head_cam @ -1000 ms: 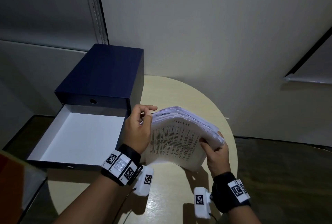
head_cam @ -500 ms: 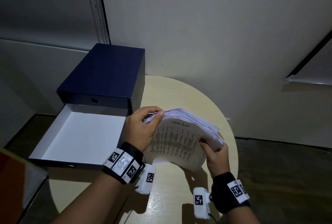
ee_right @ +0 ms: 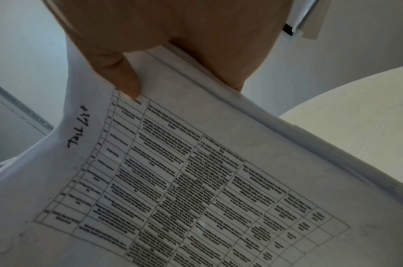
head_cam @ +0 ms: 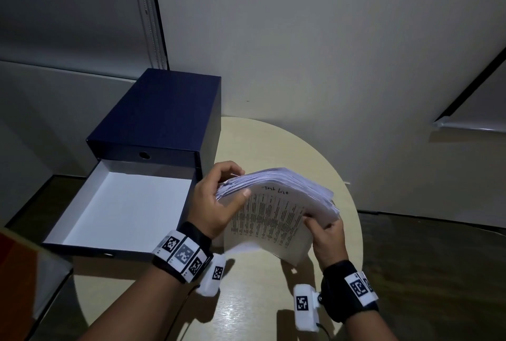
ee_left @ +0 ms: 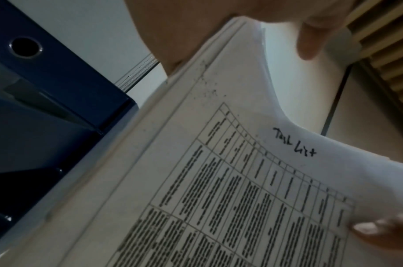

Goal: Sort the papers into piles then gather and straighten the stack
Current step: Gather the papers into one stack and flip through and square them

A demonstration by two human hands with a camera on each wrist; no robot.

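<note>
Since earlier, left hand [head_cam: 212,205] thumb has slid onto the paper stack [head_cam: 276,214]; both hands grasp it, right hand [head_cam: 327,236] opposite.

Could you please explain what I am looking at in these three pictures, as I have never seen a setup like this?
There is no machine here: a person works with bare hands, wearing a camera on the head and one on each wrist. The wide picture is the head view, looking down at a round table. On it stands a dark blue box with its white-lined drawer pulled open. The left hand and the right hand hold a thick stack of papers between them, above the table. The other two pictures come from the wrist cameras, looking along each hand at the stack from close up. Its front sheet is a printed table with "Task List" handwritten at its head. The bands with black-and-white squares on the wrists belong to the recording gear.
</note>
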